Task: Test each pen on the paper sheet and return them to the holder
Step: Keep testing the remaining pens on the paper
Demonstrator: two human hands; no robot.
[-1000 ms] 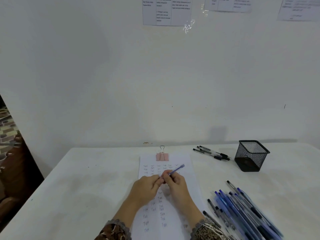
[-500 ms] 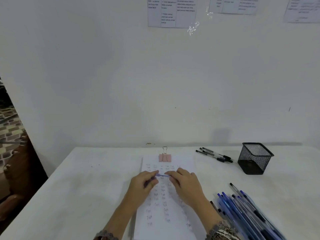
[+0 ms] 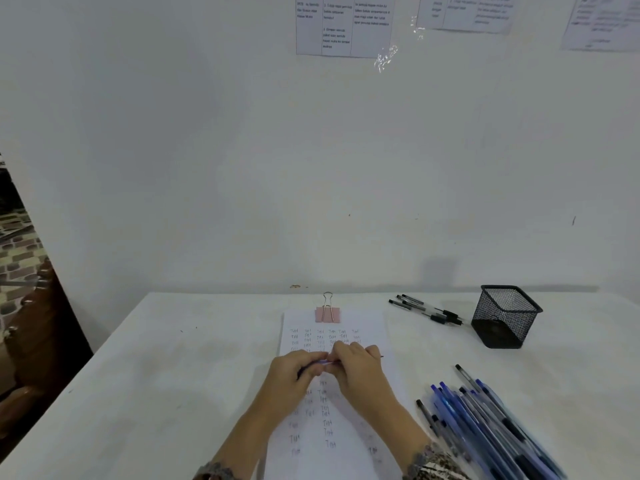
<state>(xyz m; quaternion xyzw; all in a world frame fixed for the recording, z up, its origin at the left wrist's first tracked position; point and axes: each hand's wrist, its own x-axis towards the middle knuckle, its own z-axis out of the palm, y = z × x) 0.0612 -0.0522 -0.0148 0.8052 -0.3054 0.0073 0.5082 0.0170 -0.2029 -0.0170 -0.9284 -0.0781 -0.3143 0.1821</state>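
A white paper sheet (image 3: 360,327) with rows of small test marks lies in the middle of the table, held by a pink binder clip (image 3: 327,314) at its top. Above the sheet my left hand (image 3: 294,379) and my right hand (image 3: 360,372) meet, both closed on one blue pen (image 3: 322,362) held level between them; most of it is hidden by fingers, and a dark tip pokes out right of my right hand. The black mesh pen holder (image 3: 505,317) stands at the back right.
A heap of several blue and black pens (image 3: 485,420) lies at the right front. A few black pens (image 3: 426,310) lie left of the holder. The white wall stands just behind the table. The table's left edge drops to a dark floor.
The pen was tilted up to the right in my right hand a second ago; now it lies level with both hands gripping it. The hands moved slightly away from me.
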